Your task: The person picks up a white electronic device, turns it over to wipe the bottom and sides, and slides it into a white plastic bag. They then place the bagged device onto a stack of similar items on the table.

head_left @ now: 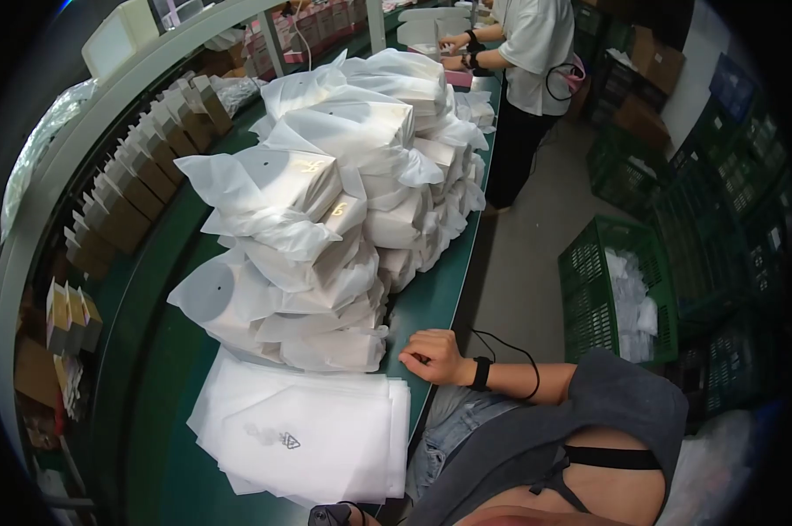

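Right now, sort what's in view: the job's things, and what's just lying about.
Likely the job's, nearest the loosely curled right hand:
flat white bags, stacked
bagged boxes, in a large pile

Apparently just lying about:
brown cartons, lined up at the left
green crate, at the right, holding whitish plastic

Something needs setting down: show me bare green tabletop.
Green tabletop lies bare left of the flat white plastic sheets, and narrowly between the heaped translucent white bags and right edge, beyond the right hand. Those bags crowd the middle.
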A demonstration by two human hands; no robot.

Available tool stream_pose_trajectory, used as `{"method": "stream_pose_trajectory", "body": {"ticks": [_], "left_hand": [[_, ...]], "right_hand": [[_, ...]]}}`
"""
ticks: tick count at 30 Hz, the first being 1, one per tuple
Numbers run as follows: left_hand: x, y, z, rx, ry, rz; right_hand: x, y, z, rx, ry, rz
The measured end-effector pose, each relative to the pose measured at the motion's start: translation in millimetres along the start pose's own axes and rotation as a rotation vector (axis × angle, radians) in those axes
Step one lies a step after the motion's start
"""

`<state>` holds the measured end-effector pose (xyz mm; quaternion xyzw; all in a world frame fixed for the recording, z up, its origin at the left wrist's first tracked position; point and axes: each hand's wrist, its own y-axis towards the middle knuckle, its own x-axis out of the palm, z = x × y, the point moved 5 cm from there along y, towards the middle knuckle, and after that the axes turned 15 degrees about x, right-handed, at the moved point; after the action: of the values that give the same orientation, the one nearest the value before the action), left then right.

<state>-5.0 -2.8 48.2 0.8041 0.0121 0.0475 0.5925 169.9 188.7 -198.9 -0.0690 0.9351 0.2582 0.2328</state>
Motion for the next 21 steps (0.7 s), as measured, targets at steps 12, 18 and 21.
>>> {"method": "stream_pose_trajectory", "body": {"ticks": [12, 18, 21], "left_hand": [[15, -1, -7, -0.078, -0.054, -0.145], [22, 4, -16, -0.055, -0.001, -0.149], [18, 0, -7, -0.077, -0.021, -0.139]], "right_hand": [[-2, -2, 2, -0.035, 0.044, 0.016], [-2, -1, 1, -0.048, 0.048, 0.021], [-2, -2, 2, -0.050, 0.049, 0.026]]}}
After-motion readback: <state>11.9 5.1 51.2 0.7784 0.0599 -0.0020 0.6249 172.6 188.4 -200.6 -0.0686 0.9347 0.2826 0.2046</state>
